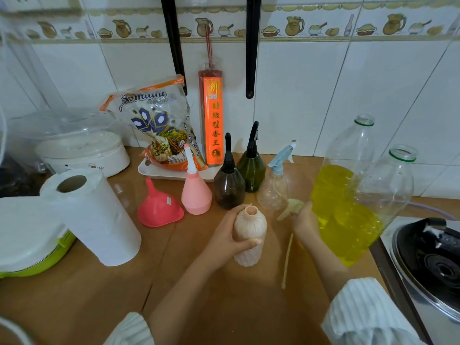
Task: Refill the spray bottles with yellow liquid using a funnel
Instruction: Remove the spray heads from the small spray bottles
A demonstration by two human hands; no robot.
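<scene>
The left hand (225,236) grips an uncapped beige ribbed bottle (249,236) standing upright on the brown surface (82,295), while the right hand (306,221) holds its pale spray head (291,207), the dip tube (287,257) hanging down. A pink funnel (159,207) lies mouth-down near the pink bottle (196,192), and a large bottle of yellow liquid (346,210) stands at right.

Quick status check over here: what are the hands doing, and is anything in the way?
Left hand grips open beige bottle. Right hand holds removed spray head. Pink funnel unused on counter. Yellow liquid jug close beside right hand.
</scene>
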